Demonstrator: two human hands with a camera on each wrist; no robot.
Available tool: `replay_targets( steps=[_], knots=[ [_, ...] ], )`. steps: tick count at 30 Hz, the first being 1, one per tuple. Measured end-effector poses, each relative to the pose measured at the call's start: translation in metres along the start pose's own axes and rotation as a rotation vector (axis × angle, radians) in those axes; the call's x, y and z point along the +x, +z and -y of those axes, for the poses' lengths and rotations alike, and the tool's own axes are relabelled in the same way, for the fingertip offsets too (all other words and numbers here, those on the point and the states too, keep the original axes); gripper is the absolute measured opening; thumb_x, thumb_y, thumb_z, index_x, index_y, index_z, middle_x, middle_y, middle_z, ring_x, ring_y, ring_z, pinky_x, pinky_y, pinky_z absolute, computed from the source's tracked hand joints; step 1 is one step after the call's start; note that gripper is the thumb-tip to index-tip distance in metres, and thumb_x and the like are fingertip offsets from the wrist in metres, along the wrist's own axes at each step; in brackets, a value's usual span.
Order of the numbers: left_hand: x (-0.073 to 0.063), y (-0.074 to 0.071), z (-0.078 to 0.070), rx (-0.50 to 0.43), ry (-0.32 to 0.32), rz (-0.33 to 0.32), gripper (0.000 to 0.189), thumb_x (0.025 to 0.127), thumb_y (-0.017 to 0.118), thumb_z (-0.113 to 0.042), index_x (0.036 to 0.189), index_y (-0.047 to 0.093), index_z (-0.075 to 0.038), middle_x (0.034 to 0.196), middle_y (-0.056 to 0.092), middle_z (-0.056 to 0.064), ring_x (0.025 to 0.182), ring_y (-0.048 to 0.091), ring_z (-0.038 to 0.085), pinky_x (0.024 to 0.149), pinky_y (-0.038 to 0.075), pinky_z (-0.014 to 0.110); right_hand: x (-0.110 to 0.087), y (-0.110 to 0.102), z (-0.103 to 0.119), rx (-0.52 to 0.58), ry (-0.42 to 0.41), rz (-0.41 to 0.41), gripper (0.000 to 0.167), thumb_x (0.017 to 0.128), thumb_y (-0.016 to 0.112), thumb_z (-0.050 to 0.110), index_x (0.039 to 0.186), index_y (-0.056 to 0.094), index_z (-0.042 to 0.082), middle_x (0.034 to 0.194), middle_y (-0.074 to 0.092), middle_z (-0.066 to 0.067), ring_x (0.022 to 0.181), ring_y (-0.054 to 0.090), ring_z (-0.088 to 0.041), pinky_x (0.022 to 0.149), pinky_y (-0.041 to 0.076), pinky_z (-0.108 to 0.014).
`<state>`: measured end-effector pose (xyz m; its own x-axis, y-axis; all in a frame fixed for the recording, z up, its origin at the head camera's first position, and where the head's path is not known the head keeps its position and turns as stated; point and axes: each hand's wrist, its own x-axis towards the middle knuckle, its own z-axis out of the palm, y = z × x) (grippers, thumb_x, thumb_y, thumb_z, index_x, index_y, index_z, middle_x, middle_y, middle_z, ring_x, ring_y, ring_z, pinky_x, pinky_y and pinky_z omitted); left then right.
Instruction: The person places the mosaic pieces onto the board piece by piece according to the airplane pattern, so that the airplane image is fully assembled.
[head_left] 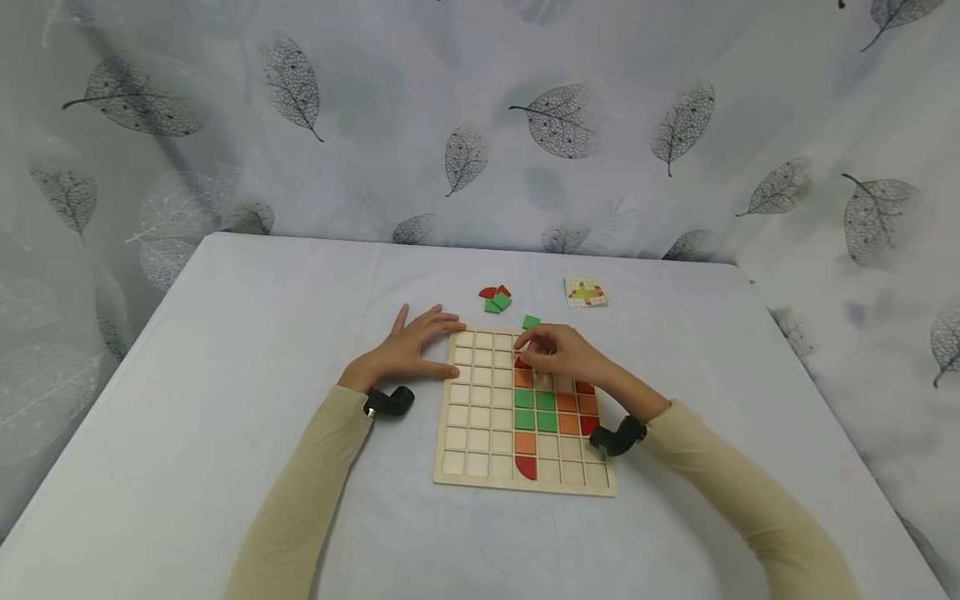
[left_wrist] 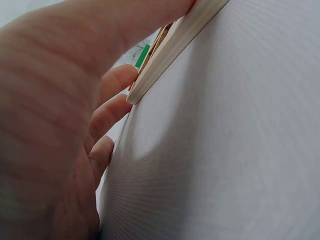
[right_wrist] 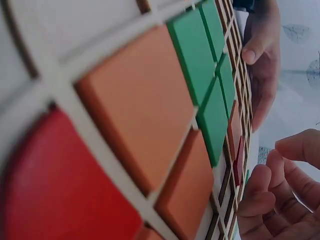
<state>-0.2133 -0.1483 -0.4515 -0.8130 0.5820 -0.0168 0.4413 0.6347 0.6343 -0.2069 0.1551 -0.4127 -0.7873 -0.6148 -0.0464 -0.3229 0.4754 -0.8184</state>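
Note:
A wooden grid board [head_left: 478,479] lies on the white table, with green squares [head_left: 535,409], orange squares [head_left: 525,442] and red rounded pieces [head_left: 527,468] in some cells. My left hand [head_left: 408,346] is spread at its left side, thumb on the left edge and a fingertip by the top left corner. In the left wrist view the thumb reaches along the board's side. My right hand [head_left: 558,350] is over the upper part of the board, fingers bent, fingertips beside a red piece [head_left: 521,363]. No piece shows between thumb and fingers in the right wrist view.
Behind the board sits a small pile of red and green pieces [head_left: 492,306]. A single green piece [head_left: 531,322] lies by the board's top edge. To the right of the pile is a pattern card [head_left: 586,292]. Leaf-print cloth [head_left: 465,158] hangs behind the table.

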Motion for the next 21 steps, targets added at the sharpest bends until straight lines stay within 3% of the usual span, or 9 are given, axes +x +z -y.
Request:
replay_targets(
  steps=[7,15,21],
  knots=[
    [0.0,0.0,0.001,0.009,0.006,0.0,0.075,0.081,0.075,-0.046,0.146,0.046,-0.022,0.154,0.037,0.003,0.151,0.01,0.022,0.116,-0.017,0.05,0.014,-0.008,-0.008,-0.102,0.01,-0.085,0.016,0.093,0.063,0.007,0.105,0.069,-0.002,0.083,0.063,-0.008,0.077,0.058,-0.018,0.069,0.046,-0.029],
    [0.0,-0.001,0.002,0.012,0.009,-0.006,0.075,0.081,0.075,-0.046,0.146,0.046,-0.022,0.154,0.037,0.003,0.151,0.01,0.022,0.116,-0.018,0.05,0.028,-0.019,-0.013,-0.106,0.03,-0.128,0.016,0.092,0.062,0.004,0.104,0.069,-0.003,0.093,0.064,-0.014,0.087,0.06,-0.028,0.073,0.047,-0.033],
    [0.0,0.0,0.002,0.013,0.006,0.001,0.075,0.081,0.075,-0.046,0.146,0.045,-0.022,0.155,0.036,0.002,0.151,0.01,0.021,0.116,-0.018,0.049,0.036,-0.021,-0.015,-0.159,0.112,-0.173,0.023,0.088,0.066,0.003,0.109,0.067,-0.004,0.113,0.059,-0.023,0.087,0.061,-0.031,0.075,0.049,-0.036]
  ],
)
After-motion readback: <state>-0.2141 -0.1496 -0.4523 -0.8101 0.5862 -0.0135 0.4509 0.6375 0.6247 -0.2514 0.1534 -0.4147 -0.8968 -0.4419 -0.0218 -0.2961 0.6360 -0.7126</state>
